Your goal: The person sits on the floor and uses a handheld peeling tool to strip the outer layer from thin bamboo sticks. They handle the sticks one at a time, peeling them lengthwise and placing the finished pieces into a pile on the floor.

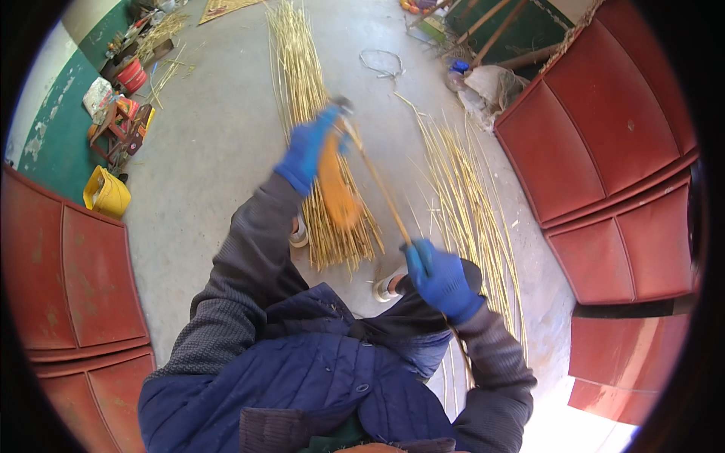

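Note:
My left hand [306,155], in a blue glove, is closed around a long orange tool [337,189] that is blurred by motion; a small dark metal part shows at its upper end. A thin tan stalk [384,189] slants from beside that metal end down to my right hand [442,278]. The right hand, also gloved in blue, has its fingers wrapped round the stalk. Beneath my left hand a thick bundle of straw-coloured stalks [296,64] lies on the floor between my feet. A looser spread of stalks [472,200] lies to the right, beside my right hand.
Red panelled furniture [615,94] lines the right side, with similar red panels [79,272] at left. A yellow bucket [107,192], a red bucket [132,76] and clutter stand along the left wall. A loop of cord [383,64] lies on the grey floor [208,143].

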Demonstrator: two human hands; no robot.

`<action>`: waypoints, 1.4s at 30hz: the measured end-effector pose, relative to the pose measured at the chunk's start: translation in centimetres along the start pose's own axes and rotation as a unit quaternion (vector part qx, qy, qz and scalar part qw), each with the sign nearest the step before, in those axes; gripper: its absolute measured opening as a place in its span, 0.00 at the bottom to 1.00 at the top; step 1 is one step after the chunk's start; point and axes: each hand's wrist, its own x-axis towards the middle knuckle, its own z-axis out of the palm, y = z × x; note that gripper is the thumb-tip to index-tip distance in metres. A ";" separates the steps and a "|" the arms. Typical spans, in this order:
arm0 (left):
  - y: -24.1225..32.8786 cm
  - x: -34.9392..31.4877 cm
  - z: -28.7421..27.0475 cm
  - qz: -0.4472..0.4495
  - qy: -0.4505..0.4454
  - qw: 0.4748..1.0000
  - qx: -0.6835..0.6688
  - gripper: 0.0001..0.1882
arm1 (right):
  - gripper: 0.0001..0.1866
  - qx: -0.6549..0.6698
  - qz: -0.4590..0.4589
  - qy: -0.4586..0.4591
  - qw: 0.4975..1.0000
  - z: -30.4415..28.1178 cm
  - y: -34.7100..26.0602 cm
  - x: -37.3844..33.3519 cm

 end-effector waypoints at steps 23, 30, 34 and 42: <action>-2.0 0.4 -5.6 -0.017 0.033 0.999 -0.009 0.27 | 0.12 0.119 0.060 -0.095 0.987 0.2 -0.3 -3.7; 0.9 3.0 -14.0 -0.008 0.128 0.990 0.057 0.27 | 0.16 0.075 0.202 -0.172 0.961 -6.3 -2.5 -12.7; -1.3 -1.7 -3.8 -0.028 0.068 0.997 0.006 0.24 | 0.17 0.223 0.222 -0.108 0.943 -3.5 -2.1 -5.2; -4.4 -5.3 1.9 -0.202 -0.012 0.979 0.015 0.24 | 0.11 -0.036 0.039 -0.055 0.997 0.3 -0.6 -2.8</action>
